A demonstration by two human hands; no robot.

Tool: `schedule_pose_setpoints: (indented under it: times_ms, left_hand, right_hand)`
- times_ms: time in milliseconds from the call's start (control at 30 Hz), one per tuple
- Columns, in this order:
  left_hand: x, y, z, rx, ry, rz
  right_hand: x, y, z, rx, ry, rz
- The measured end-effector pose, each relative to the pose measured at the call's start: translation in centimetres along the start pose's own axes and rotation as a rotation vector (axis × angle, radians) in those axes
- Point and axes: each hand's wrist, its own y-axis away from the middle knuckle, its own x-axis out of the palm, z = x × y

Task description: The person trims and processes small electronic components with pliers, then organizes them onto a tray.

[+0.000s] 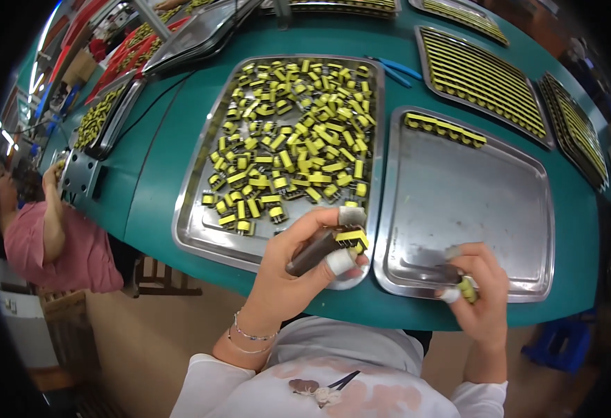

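Note:
My left hand (295, 258) is closed over the front edge of the loose-parts tray (194, 226). Between its taped thumb and finger sits a small yellow-wrapped transformer (351, 240) with dark pins, and a dark brown bar (312, 254) lies across the fingers. My right hand (480, 282) is closed over the near right part of the second metal tray (473, 202). A yellow-and-dark piece (467, 287), apparently another transformer, shows among its fingers; motion blurs its dark end. Many loose yellow transformers (284, 139) lie jumbled in the left tray. One short row (445, 130) stands along the second tray's far edge.
Blue-handled pliers (399, 72) lie behind the trays on the green table (156, 188). Trays of transformers in rows (483, 80) stand at the far right. To the left a person in a pink shirt (62, 247) works beside a metal block (80, 174). A blue stool (560, 345) is below right.

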Motion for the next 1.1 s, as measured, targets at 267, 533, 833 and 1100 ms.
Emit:
schedule_pose_setpoints:
  times_ms: [267,533,833,1100]
  left_hand:
    - [3.0,-0.5,1.8,-0.137,0.364,0.029]
    - [3.2,-0.9,2.2,-0.144,0.439,0.110]
    - [3.3,-0.6,2.3,-0.132,0.346,0.104]
    - [3.2,-0.4,2.5,-0.106,0.208,0.135]
  right_hand:
    - [1.9,0.1,0.4,-0.014,0.012,-0.061]
    - [1.2,0.3,0.2,0.007,0.007,-0.012]
    - [1.1,-0.8,0.5,-0.019,0.063,0.001]
    - [0.9,-1.1,0.3,-0.121,0.229,0.013]
